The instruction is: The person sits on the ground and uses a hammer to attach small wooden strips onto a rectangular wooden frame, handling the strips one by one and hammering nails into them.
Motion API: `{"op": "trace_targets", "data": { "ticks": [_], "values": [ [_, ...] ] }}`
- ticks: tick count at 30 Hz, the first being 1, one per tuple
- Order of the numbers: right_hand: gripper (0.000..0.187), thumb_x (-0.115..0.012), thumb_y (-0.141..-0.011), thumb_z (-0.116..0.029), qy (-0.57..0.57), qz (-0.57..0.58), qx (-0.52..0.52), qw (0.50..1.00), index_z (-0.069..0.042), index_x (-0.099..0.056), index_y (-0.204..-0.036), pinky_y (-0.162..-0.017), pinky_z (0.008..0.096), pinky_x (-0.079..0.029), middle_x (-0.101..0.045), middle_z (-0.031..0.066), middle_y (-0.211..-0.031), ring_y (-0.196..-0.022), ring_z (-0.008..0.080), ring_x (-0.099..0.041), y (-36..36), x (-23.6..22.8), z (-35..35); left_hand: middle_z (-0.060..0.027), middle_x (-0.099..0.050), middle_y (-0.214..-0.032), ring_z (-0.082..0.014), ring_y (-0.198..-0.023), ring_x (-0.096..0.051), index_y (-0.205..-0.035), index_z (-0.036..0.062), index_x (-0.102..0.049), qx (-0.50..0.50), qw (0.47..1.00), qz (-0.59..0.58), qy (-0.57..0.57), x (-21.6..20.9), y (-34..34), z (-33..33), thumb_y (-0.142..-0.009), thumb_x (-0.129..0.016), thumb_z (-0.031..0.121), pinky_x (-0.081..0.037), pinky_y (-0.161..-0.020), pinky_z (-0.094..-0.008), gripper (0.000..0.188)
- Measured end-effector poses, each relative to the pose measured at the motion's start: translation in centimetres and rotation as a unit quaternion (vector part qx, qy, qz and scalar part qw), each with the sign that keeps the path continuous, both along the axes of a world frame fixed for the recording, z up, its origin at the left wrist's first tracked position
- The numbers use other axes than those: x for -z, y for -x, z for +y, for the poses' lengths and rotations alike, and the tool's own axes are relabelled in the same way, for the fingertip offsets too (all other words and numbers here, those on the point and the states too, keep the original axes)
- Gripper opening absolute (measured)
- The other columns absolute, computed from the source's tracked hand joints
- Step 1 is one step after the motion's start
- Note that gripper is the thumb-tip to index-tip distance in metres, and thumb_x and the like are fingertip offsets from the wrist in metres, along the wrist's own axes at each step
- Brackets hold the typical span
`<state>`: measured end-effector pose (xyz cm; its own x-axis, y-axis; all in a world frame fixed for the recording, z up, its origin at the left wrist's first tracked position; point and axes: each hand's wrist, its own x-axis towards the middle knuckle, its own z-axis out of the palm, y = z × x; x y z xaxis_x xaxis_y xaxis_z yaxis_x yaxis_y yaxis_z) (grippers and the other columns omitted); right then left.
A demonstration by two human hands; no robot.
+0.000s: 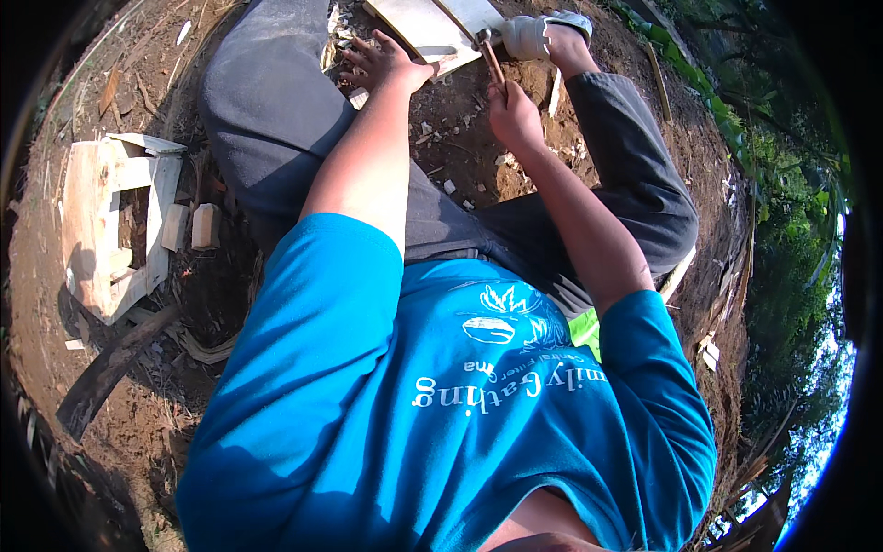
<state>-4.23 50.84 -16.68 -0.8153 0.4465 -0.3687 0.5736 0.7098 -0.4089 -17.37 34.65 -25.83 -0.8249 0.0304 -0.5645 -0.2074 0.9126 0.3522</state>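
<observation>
A hammer [493, 63] with a reddish-brown handle is in my right hand [517, 118], whose fingers are wrapped round the grip. Its head is at the right edge of some pale wooden boards [418, 26], beside my shoe; whether it touches the wood I cannot tell. My left hand [384, 66] has its fingers spread, with the thumb stretched toward the near edge of the boards. No object shows in that hand. The far end of the boards runs out of the picture at the top.
My bent legs lie either side of the boards, with a white shoe [526, 39] close by. To the left stands a box-like wooden frame [87, 225] beside small wood blocks [204, 226]. A dark log [115, 368] lies nearer. Wood chips litter the soil; green plants [791, 212] grow right.
</observation>
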Motion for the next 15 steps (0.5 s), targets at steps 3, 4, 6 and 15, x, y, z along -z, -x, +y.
{"op": "trace_targets", "data": {
  "ticks": [3,4,6,15],
  "values": [
    [0.022,-0.053,-0.109,-0.025,0.104,0.256,-0.018,0.961,-0.005,-0.061,-0.114,-0.065,0.0305,-0.049,-0.065,0.0058,-0.084,-0.070,0.0140,-0.062,2.8,-6.9,-1.6,-0.0273,0.007,-0.170,-0.0474,-0.156,0.011,-0.166,0.0143,0.004,-0.013,0.999,0.038,-0.015,1.4,-0.3,-1.3,-0.064,-0.079,0.081,0.002,-0.120,-0.0723,0.147],
    [0.018,-0.051,-0.109,-0.021,0.133,0.335,-0.025,0.932,-0.006,-0.060,-0.116,-0.060,0.0272,-0.044,-0.059,0.0011,-0.080,-0.066,0.0089,-0.054,3.6,-8.2,-2.0,-0.0281,0.007,-0.170,-0.0480,-0.156,0.011,-0.166,0.0142,0.004,-0.015,0.998,0.057,-0.028,2.5,-0.3,-1.6,-0.066,-0.079,0.079,0.003,-0.120,-0.0728,0.145],
    [0.016,-0.049,-0.110,-0.019,0.197,0.446,-0.004,0.873,-0.008,-0.056,-0.120,-0.054,0.0235,-0.037,-0.047,-0.0043,-0.072,-0.059,0.0039,-0.043,3.4,-7.0,-2.4,-0.0279,0.007,-0.170,-0.0481,-0.156,0.011,-0.166,0.0141,0.004,-0.012,0.998,0.060,-0.010,2.7,-0.5,-1.2,-0.066,-0.080,0.079,0.003,-0.120,-0.0724,0.146],
    [0.022,-0.058,-0.104,-0.023,0.137,0.370,-0.021,0.919,-0.002,-0.054,-0.107,-0.072,0.0445,-0.052,-0.068,0.0212,-0.084,-0.078,0.0414,-0.068,4.5,-8.9,-2.5,-0.0259,0.004,-0.170,-0.0493,-0.156,0.010,-0.166,0.0149,0.006,-0.006,0.997,0.073,-0.010,2.8,-0.3,-1.3,-0.067,-0.074,0.083,-0.002,-0.120,-0.0734,0.144]
  ]
}}
